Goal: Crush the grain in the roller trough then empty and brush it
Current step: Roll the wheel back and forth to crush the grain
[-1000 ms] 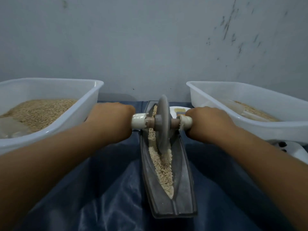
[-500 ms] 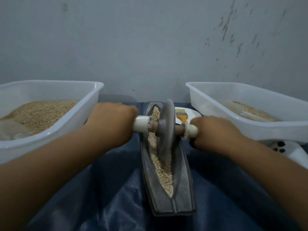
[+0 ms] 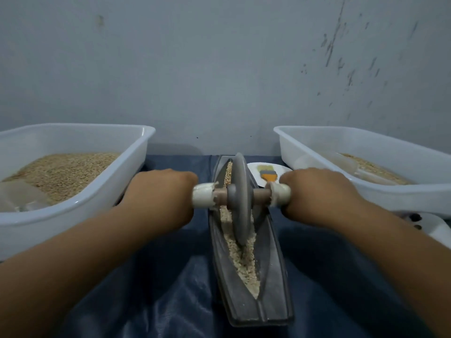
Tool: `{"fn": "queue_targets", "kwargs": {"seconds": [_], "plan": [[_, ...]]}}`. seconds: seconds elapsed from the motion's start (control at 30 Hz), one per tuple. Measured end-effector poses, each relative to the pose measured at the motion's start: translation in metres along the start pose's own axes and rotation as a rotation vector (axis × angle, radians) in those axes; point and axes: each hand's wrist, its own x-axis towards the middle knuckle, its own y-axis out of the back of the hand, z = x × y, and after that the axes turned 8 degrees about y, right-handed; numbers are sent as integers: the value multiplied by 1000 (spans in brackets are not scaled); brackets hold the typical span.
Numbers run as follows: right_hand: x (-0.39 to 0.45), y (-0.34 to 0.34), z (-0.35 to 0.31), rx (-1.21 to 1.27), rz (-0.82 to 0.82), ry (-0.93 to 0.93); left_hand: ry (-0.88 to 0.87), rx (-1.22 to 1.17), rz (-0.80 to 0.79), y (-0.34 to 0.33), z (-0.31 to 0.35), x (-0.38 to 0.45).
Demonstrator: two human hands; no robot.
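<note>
A dark boat-shaped roller trough [image 3: 273, 284] lies lengthwise in front of me on a blue sheet. Pale crushed grain [image 3: 246, 262] fills its groove. A grey disc roller [image 3: 240, 201] stands upright in the groove near the middle. My left hand [image 3: 161, 198] grips the white-wrapped left end of its axle. The right end of the axle is gripped by my right hand [image 3: 317, 193]. An orange-handled brush [image 3: 268, 175] lies on a white plate [image 3: 280, 170] behind the trough.
A white tub [image 3: 102, 198] of whole grain stands at the left. Another white tub [image 3: 390, 198] holding some grain and a clear scoop stands at the right. A white object with dark spots [image 3: 432, 228] lies below the right tub. A grey wall rises just behind.
The roller has rolled a little toward me along the trough with both hands on its axle, uncovering the brush on the plate behind it.
</note>
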Motion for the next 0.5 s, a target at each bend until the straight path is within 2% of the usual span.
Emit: {"fn": "queue_targets", "kwargs": {"seconds": [0.07,0.17,0.3,0.5], "plan": [[34,-9,5,-25,74,2,21,-39,-19,-13,0,26],[67,-17,11,-31,139,3,36,-51,50,-22,2,57],[73,-23,14,-22,184,-9,27,-28,97,-23,4,65],[1,-2,3,34,6,23,-36,28,10,5,4,7]]}}
